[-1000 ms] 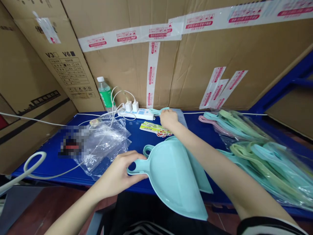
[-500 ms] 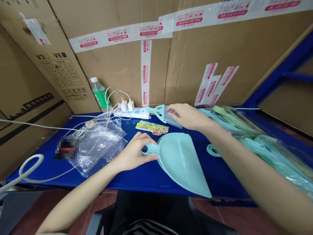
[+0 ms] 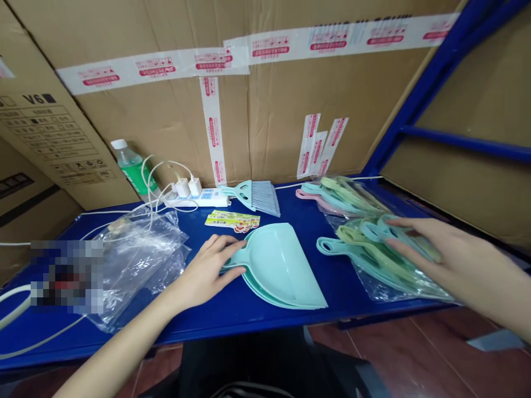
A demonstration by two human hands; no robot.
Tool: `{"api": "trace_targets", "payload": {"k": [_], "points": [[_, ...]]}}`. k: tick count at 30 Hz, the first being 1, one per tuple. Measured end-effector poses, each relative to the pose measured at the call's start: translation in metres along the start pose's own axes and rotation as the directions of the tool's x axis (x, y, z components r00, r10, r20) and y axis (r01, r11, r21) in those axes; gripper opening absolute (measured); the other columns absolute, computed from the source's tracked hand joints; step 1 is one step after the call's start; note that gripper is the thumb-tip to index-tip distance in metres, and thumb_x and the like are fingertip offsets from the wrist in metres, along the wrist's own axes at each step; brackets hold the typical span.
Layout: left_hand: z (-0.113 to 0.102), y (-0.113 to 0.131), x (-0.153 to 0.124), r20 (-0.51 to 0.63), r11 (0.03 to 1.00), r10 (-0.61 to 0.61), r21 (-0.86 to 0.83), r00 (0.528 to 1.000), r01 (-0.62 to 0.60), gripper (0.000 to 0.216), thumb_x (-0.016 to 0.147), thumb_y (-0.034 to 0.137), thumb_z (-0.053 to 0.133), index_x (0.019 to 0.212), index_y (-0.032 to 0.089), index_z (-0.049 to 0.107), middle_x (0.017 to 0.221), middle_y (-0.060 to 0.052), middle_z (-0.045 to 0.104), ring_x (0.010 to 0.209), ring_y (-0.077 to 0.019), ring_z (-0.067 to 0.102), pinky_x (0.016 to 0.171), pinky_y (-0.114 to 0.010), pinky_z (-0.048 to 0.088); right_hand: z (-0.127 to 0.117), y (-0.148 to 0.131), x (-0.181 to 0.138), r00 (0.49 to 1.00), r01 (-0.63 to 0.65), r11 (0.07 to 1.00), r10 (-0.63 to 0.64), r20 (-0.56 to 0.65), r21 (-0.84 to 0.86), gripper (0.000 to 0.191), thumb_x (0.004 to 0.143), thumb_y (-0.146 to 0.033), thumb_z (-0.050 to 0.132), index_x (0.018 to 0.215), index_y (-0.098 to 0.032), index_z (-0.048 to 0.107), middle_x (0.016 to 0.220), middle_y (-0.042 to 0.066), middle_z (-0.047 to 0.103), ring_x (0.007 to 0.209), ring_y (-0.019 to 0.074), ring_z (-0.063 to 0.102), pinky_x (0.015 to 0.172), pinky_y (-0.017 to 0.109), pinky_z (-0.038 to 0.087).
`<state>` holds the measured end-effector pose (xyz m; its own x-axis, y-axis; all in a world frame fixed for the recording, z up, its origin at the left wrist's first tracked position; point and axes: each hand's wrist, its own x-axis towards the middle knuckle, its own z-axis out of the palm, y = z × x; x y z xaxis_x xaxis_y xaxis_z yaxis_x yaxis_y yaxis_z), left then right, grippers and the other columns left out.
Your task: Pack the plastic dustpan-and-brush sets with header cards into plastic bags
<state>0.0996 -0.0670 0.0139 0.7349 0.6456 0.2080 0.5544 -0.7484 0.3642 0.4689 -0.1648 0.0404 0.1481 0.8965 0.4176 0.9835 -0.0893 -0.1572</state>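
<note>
A pale teal dustpan point(image 3: 282, 265) lies flat on the blue table point(image 3: 232, 312), stacked on another just like it. My left hand point(image 3: 205, 268) rests on its handle, fingers curled loosely over it. My right hand point(image 3: 440, 249) hovers open, fingers stretched, over a clear bag of pastel dustpans point(image 3: 373, 249) at the right. A small teal brush point(image 3: 255, 194) with grey bristles lies at the back of the table, nobody touching it. A printed label card point(image 3: 232, 221) lies between the brush and the dustpan.
A crumpled clear plastic bag point(image 3: 136, 254) lies at the left. A white power strip point(image 3: 194, 198) with chargers and cables and a green bottle point(image 3: 130, 168) stand at the back. Taped cardboard boxes point(image 3: 257, 110) wall off the rear. A blue shelf frame point(image 3: 418, 94) rises at the right.
My right hand left the brush at the back and swung right to the bagged dustpans. The dustpan slid further onto the table. The view turned to the right.
</note>
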Motion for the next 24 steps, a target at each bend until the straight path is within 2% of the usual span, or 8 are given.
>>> {"api": "trace_targets", "payload": {"k": [4,8,10,12,15,17,19,24], "points": [[0.001,0.002,-0.001,-0.112,0.998,0.039,0.049,0.993,-0.034,0.038,0.098,0.034,0.053,0.133,0.02,0.053,0.128,-0.013,0.056,0.119,-0.029,0.051,0.105,-0.049,0.043,0.019,0.005,-0.01,0.999,0.037,0.999,-0.037,-0.012,0.007,0.024,0.084,-0.044,0.048,0.09,-0.026,0.062,0.095,0.017,0.073,0.087,0.0327,0.07,0.072,0.043,0.056],[0.0,0.002,-0.004,-0.186,0.995,0.088,0.061,0.979,-0.078,0.031,0.1,0.031,0.048,0.129,0.021,0.054,0.126,-0.012,0.056,0.118,-0.027,0.051,0.103,-0.045,0.045,0.025,0.002,-0.013,0.998,0.047,0.975,-0.056,-0.034,-0.219,0.014,0.087,-0.028,0.049,0.087,-0.023,0.062,0.093,0.018,0.072,0.081,0.0307,0.07,0.056,0.037,0.052],[-0.001,0.003,-0.006,-0.206,0.993,0.109,0.069,0.972,-0.097,0.029,0.1,0.029,0.047,0.126,0.021,0.055,0.125,-0.012,0.055,0.118,-0.0266,0.051,0.102,-0.044,0.046,0.024,0.001,-0.013,0.991,0.107,0.936,-0.128,-0.04,-0.336,0.013,0.087,-0.019,0.049,0.083,-0.021,0.061,0.087,0.016,0.071,0.076,0.0274,0.069,0.053,0.032,0.05],[-0.001,0.004,-0.006,-0.22,0.991,0.127,0.078,0.967,-0.113,0.027,0.1,0.028,0.047,0.125,0.02,0.056,0.124,-0.012,0.055,0.117,-0.0266,0.051,0.101,-0.044,0.046,0.024,0.0,-0.012,0.957,0.199,0.867,-0.272,-0.1,-0.456,0.019,0.087,-0.011,0.046,0.078,-0.02,0.06,0.076,0.012,0.069,0.067,0.0233,0.068,0.046,0.027,0.046],[-0.002,0.005,-0.007,-0.22,0.986,0.159,0.092,0.962,-0.141,0.026,0.1,0.026,0.048,0.123,0.02,0.057,0.124,-0.013,0.055,0.117,-0.0273,0.051,0.1,-0.046,0.047,0.023,-0.007,-0.013,0.839,0.303,0.738,-0.506,-0.198,-0.603,0.029,0.088,-0.004,0.04,0.073,-0.017,0.061,0.063,0.006,0.06,0.052,0.0184,0.061,0.036,0.023,0.036],[-0.003,0.008,-0.008,-0.21,0.981,0.183,0.107,0.961,-0.163,0.025,0.099,0.024,0.049,0.123,0.021,0.057,0.126,-0.013,0.055,0.117,-0.0277,0.051,0.099,-0.046,0.047,0.02,-0.015,-0.015,0.784,0.328,0.695,-0.578,-0.226,-0.64,0.032,0.088,0.0,0.038,0.075,-0.015,0.063,0.063,0.006,0.058,0.051,0.017,0.058,0.034,0.022,0.034],[-0.005,0.012,-0.01,-0.207,0.971,0.222,0.131,0.953,-0.198,0.024,0.099,0.022,0.049,0.122,0.021,0.058,0.126,-0.013,0.056,0.116,-0.0279,0.052,0.097,-0.046,0.048,0.017,-0.024,-0.02,0.765,0.346,0.69,-0.6,-0.235,-0.636,0.032,0.087,0.003,0.038,0.077,-0.013,0.064,0.066,0.007,0.06,0.054,0.0168,0.058,0.034,0.022,0.033],[-0.005,0.026,-0.019,-0.219,0.952,0.297,0.143,0.929,-0.271,0.025,0.098,0.015,0.049,0.12,0.019,0.058,0.125,-0.014,0.058,0.113,-0.0265,0.054,0.094,-0.042,0.048,0.009,-0.05,-0.042,0.784,0.405,0.71,-0.594,-0.18,-0.577,0.036,0.081,0.01,0.039,0.086,-0.015,0.065,0.076,0.007,0.062,0.065,0.0186,0.058,0.047,0.027,0.038]]}}
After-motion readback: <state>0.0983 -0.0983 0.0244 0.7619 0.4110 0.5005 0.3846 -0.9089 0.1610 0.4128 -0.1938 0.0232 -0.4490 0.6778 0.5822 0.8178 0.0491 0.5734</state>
